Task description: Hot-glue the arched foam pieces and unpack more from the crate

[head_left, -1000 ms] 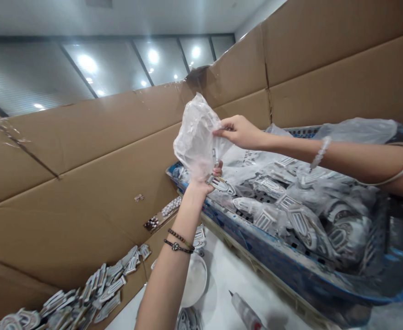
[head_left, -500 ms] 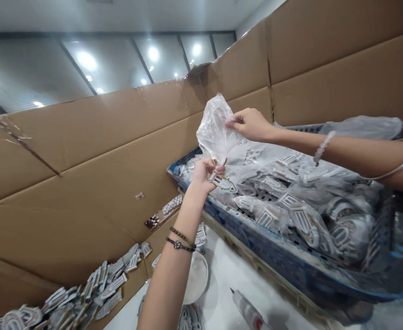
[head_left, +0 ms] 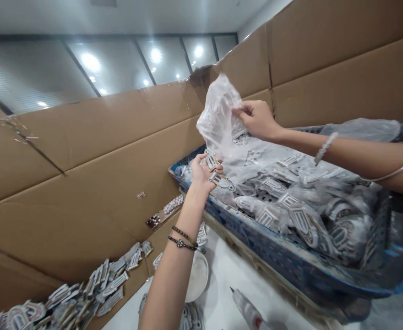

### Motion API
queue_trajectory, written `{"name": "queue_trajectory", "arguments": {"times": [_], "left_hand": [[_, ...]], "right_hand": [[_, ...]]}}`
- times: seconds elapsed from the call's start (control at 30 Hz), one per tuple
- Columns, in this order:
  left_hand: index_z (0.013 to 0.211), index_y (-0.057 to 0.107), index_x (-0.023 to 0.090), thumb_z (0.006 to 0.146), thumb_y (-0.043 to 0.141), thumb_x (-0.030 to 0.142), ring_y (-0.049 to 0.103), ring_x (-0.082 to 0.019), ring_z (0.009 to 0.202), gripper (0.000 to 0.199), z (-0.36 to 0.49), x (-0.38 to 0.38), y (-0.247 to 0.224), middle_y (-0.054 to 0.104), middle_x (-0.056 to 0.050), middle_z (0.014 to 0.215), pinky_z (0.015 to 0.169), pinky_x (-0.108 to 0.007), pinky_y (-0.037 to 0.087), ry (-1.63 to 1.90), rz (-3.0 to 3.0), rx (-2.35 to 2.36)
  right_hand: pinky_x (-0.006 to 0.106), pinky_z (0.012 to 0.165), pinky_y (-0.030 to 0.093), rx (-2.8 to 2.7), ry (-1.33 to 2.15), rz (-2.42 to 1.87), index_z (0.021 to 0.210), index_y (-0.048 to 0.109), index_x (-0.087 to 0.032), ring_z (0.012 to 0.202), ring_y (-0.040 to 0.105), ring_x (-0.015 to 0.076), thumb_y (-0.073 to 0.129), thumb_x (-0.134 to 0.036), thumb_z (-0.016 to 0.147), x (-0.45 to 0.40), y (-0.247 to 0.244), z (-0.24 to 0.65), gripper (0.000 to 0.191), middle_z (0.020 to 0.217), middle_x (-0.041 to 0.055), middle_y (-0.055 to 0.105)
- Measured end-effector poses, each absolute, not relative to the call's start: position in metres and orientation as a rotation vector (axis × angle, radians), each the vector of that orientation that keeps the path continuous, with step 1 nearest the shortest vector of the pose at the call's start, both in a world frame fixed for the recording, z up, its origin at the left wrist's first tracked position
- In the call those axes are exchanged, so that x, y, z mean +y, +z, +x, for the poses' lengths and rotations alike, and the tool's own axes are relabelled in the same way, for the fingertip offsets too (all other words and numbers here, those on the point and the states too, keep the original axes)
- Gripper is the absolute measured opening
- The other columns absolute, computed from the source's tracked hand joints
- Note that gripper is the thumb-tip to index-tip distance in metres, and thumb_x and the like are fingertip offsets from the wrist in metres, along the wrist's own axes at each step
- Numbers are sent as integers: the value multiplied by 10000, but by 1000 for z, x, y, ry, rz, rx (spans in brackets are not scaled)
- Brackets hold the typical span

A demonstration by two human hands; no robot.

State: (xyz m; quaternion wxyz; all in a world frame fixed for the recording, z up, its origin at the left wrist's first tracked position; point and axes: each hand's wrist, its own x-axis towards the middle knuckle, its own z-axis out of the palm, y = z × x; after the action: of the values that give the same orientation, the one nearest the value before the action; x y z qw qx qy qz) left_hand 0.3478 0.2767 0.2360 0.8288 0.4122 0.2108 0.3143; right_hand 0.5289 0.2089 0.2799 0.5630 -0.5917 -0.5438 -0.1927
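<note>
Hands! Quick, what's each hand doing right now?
Left hand: half closed, holding small badges.
Right hand: closed, pinching a clear plastic bag.

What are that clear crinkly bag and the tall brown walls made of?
The clear crinkled bag looks like thin glossy plastic film: it creases sharply and shines. The tall brown walls look like matte corrugated cardboard, with fold lines and taped seams.

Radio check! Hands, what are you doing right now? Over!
Right hand pinching clear plastic bag. Left hand holding arch-shaped badges. Blue perforated crate below, bagged badges inside.
</note>
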Motion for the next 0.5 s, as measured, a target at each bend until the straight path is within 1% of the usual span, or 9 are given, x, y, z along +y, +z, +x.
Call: {"name": "queue_trajectory", "arguments": {"times": [0.07,0.13,0.2,0.27,0.33,0.37,0.4,0.43,0.5], "left_hand": [[783,537,150,797,475,205,441,-79,370,84,351,275,236,583,-20,614,368,-170,329,837,906,459],[839,514,187,809,494,170,434,-61,354,40,345,272,242,537,51,562,384,-151,324,1074,925,454],[865,483,220,822,479,169,427,-51,344,67,322,270,251,468,97,510,401,-139,326,1295,930,417],[871,477,227,816,493,224,433,-59,344,58,282,271,255,445,105,493,400,-151,332,1451,1005,405],[886,488,220,795,526,346,455,-83,355,161,233,276,247,446,101,498,393,-176,353,1589,1339,549],[900,479,221,804,495,408,473,-96,367,211,210,280,236,443,100,501,406,-190,383,1591,1539,753],[914,462,223,824,434,460,489,-105,375,255,188,285,221,448,98,505,423,-201,411,1515,1746,1021],[903,470,215,819,440,473,495,-115,378,273,170,291,203,468,87,505,421,-211,408,1441,1822,1148],[803,497,201,803,473,473,487,-132,362,273,144,302,161,489,62,466,415,-226,391,1282,1929,1339]], "right_hand": [[314,591,260,-1199,-527,-1386,660,454,-217,594,409,158,474,-365,926,207,281,534,305,626,22,495],[317,599,268,-1141,-602,-1467,738,510,-204,614,437,169,419,-350,956,205,281,542,278,679,60,556],[319,600,279,-1122,-660,-1601,803,573,-181,639,479,187,409,-318,961,206,278,552,265,741,112,623],[315,588,284,-1169,-670,-1721,858,635,-163,664,524,204,442,-300,946,209,273,560,253,805,146,676],[305,573,272,-1271,-649,-1793,900,685,-168,682,562,218,484,-320,928,214,266,565,253,838,140,706],[300,573,265,-1347,-651,-1843,918,702,-181,690,577,222,496,-336,924,217,262,566,258,849,127,717],[297,579,259,-1435,-663,-1896,928,715,-193,702,590,226,511,-348,920,219,258,566,257,859,117,723],[298,592,258,-1524,-681,-1947,931,724,-199,718,601,231,530,-354,914,222,255,565,249,870,112,727],[308,622,267,-1674,-724,-2034,938,732,-189,752,615,245,564,-353,903,226,250,562,237,896,126,728]]}}
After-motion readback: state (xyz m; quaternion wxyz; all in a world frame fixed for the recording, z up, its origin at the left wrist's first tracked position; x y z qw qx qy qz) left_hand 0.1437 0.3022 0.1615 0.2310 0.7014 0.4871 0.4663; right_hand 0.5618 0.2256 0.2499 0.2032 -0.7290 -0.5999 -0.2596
